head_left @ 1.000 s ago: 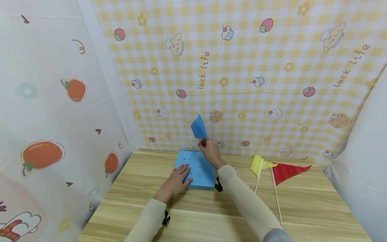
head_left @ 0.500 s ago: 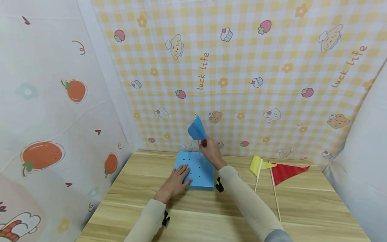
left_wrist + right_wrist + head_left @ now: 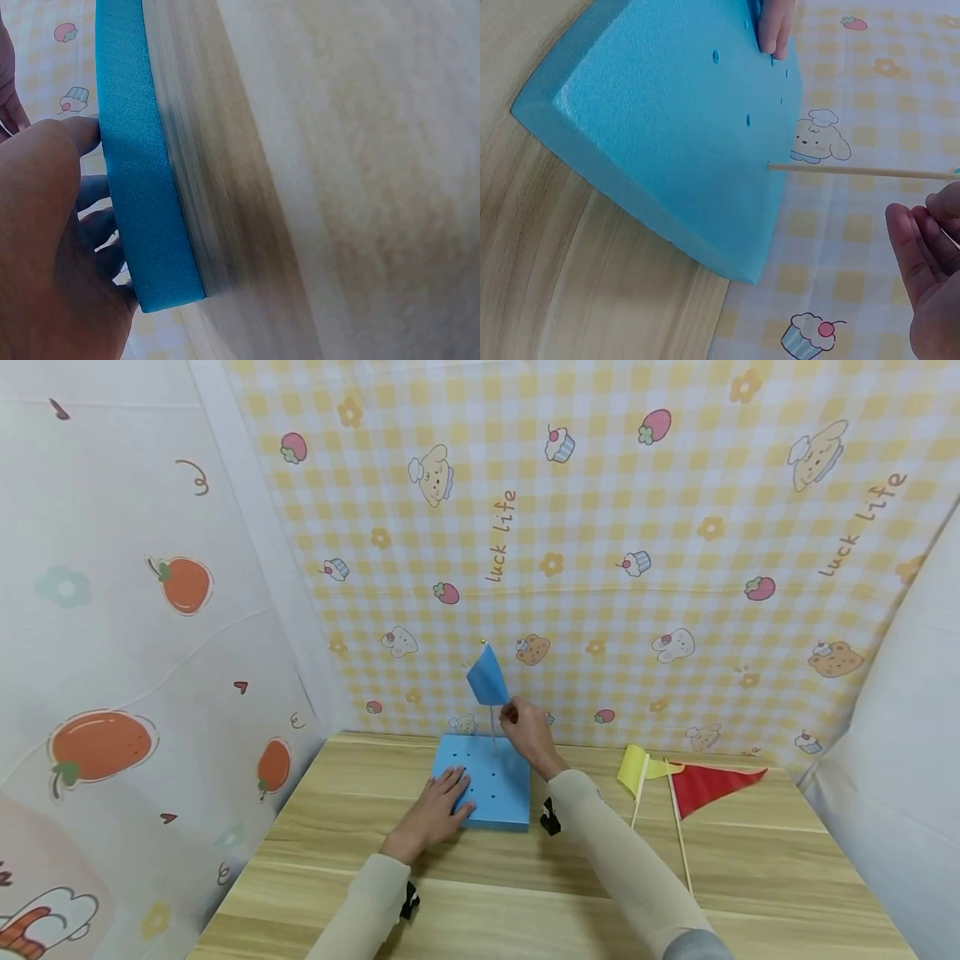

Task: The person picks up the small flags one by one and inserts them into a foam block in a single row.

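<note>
A blue flag (image 3: pixel 487 677) on a thin wooden stick (image 3: pixel 855 172) stands upright in a hole near the far edge of the blue foam block (image 3: pixel 510 806). Just right of the stick is my right hand (image 3: pixel 527 728), its fingers loosely bent. In the right wrist view a gap shows between the fingertips (image 3: pixel 901 217) and the stick; the flag itself is mostly out of that view. My left hand (image 3: pixel 438 806) rests with spread fingers on the block's left side, and the left wrist view shows the thumb at the block's edge.
On the wooden table (image 3: pixel 465 918) to the right lie a yellow flag (image 3: pixel 633 771) and a red triangular flag (image 3: pixel 712 787), both on sticks. Several small holes dot the block's top. A patterned cloth (image 3: pixel 600 510) hangs behind the table.
My right hand has come off the stick and shifted slightly right. The blue flag stays standing in the block. My left hand keeps its place.
</note>
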Available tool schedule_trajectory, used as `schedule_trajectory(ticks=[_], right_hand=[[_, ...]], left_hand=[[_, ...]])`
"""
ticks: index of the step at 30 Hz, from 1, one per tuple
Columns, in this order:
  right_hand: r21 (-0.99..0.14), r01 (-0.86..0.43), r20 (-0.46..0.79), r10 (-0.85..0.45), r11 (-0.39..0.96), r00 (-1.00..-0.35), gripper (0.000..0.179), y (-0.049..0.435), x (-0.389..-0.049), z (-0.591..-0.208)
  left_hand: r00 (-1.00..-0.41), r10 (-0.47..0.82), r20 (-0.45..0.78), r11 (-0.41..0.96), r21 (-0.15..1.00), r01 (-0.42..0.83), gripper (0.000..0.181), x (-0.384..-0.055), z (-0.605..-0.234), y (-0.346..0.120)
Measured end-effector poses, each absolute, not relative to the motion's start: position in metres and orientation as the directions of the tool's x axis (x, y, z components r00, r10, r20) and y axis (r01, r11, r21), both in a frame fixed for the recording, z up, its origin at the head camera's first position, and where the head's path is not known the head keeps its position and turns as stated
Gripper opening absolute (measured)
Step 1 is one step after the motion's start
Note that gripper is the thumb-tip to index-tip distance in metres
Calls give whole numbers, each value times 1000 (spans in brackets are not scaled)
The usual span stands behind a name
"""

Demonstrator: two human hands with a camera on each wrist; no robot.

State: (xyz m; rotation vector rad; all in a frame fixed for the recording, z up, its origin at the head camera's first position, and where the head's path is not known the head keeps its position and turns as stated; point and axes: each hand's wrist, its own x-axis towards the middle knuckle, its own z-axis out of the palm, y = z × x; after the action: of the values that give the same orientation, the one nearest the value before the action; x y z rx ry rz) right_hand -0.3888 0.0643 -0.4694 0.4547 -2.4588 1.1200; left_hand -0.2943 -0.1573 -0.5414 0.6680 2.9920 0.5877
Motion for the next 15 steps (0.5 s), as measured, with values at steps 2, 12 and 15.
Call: schedule_trajectory(ticks=[2, 12, 15], right_hand=[[-643, -441, 474, -126, 627, -871, 5, 66, -389, -469], [-653, -453, 482, -128, 606, -867, 6, 74, -387, -463], [-651, -465, 489, -136, 600, -862, 7, 76, -386, -462]], left_hand=[[-909, 414, 56, 839, 364, 405, 63, -294, -541, -157], [-909, 411, 63, 837, 368, 404, 62, -294, -540, -157], [-909, 412, 64, 835, 373, 405, 62, -294, -541, -157]])
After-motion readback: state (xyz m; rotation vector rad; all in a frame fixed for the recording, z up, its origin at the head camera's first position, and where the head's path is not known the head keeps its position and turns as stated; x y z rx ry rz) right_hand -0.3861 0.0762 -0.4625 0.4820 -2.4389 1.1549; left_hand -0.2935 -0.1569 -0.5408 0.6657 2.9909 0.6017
